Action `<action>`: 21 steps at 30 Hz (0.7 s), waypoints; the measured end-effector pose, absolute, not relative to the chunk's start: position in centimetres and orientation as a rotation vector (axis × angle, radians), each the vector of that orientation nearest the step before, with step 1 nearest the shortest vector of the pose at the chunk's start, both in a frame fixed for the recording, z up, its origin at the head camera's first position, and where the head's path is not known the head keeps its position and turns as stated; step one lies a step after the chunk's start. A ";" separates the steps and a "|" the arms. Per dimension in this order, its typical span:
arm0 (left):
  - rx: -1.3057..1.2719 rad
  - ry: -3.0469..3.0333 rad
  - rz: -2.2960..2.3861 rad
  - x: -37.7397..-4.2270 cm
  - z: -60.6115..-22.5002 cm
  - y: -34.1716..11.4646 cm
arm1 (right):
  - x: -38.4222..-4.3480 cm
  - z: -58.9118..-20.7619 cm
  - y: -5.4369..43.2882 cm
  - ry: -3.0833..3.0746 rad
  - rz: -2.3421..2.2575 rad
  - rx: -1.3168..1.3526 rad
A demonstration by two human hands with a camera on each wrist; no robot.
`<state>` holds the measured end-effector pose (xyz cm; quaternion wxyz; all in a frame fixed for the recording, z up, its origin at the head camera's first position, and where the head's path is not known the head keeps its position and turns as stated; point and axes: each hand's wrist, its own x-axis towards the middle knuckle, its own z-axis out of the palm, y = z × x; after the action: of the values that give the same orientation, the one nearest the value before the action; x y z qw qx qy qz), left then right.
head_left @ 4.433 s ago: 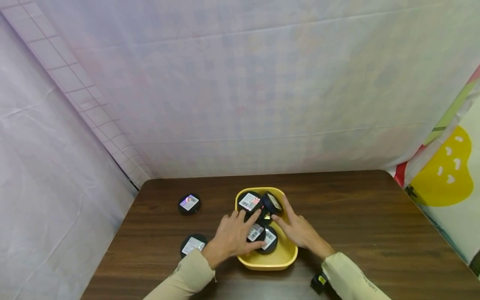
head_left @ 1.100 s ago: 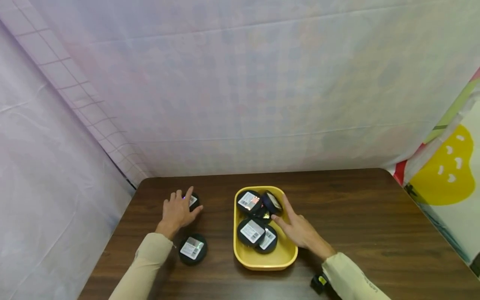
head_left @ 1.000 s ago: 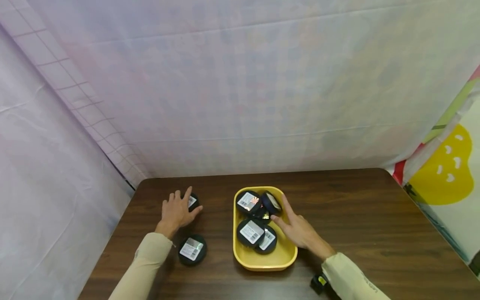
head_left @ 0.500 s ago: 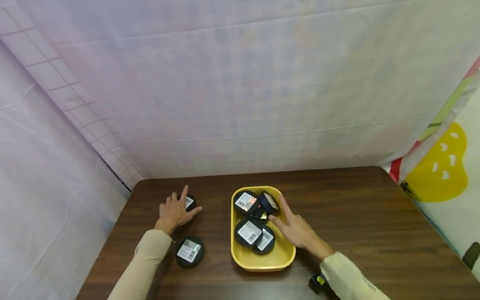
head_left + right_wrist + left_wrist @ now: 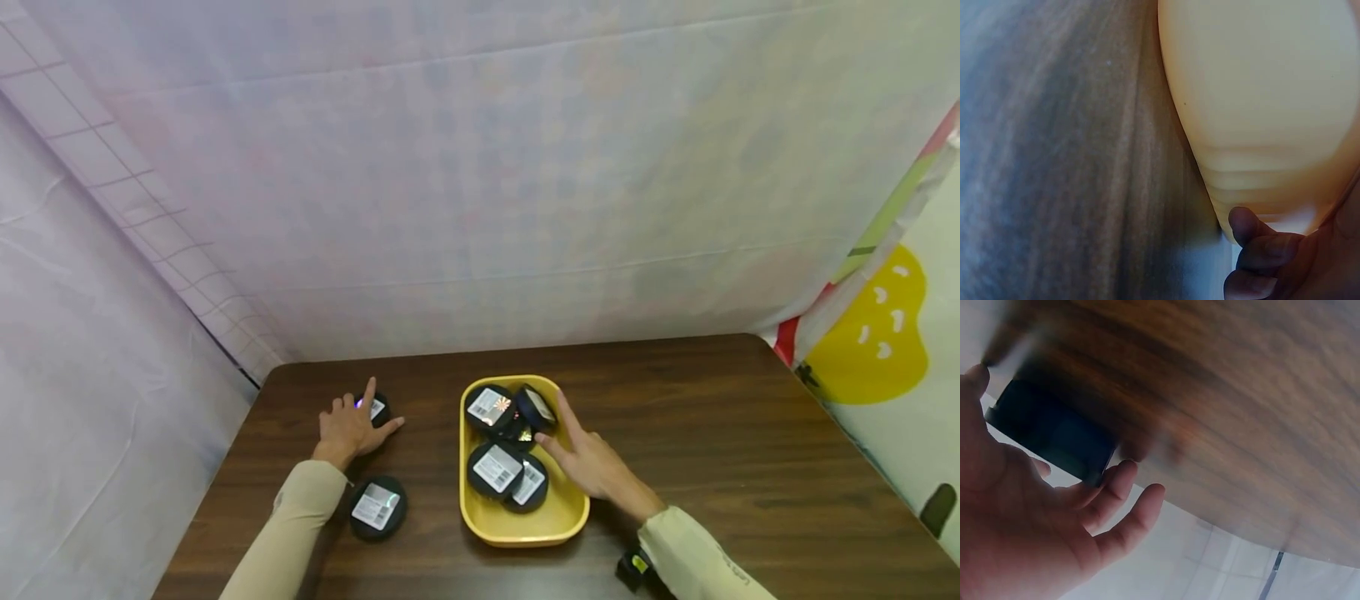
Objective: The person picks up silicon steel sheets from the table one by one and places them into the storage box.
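At the back left of the table, my left hand (image 5: pixel 347 429) lies around a labelled black tape roll (image 5: pixel 378 410), thumb and index finger spread. In the left wrist view the roll's dark side (image 5: pixel 1054 431) stands between the thumb and the curved fingers; the thumb tip looks apart from it. My right hand (image 5: pixel 596 467) grips the right rim of a yellow tub (image 5: pixel 551 521), thumb inside and other fingers outside along the wall (image 5: pixel 1260 94). Several tape rolls lie in the tub, among them an overlapping pair (image 5: pixel 495 471) and a tilted roll (image 5: pixel 536 407).
Another labelled tape roll (image 5: pixel 377 508) lies on the brown table (image 5: pixel 712 433) in front of my left hand. A small black object with a yellow-green patch (image 5: pixel 633 568) sits near my right sleeve. Pale cloth (image 5: pixel 480 183) hangs behind the table.
Earlier my left hand was over the rolls in the tub; it has moved left to the far roll and stayed there over the last second. My right hand keeps its place on the tub.
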<state>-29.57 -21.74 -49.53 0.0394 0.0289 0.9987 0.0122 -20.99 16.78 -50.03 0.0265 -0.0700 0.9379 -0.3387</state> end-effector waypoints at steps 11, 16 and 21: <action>0.062 3.064 0.100 -29.5 -49.8 -21.9 | -21.1 -50.0 16.5 2.902 -1.046 -0.222; 0.058 3.068 0.108 -29.6 -50.0 -22.1 | -21.0 -50.0 16.5 2.902 -1.045 -0.225; 0.061 3.076 0.114 -29.7 -50.2 -22.3 | -20.9 -50.0 16.5 2.895 -1.042 -0.222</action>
<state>-29.73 -22.28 -50.22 0.0312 0.0198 0.9986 0.0369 -20.92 16.53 -49.97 0.0285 -0.0719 0.9381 -0.3375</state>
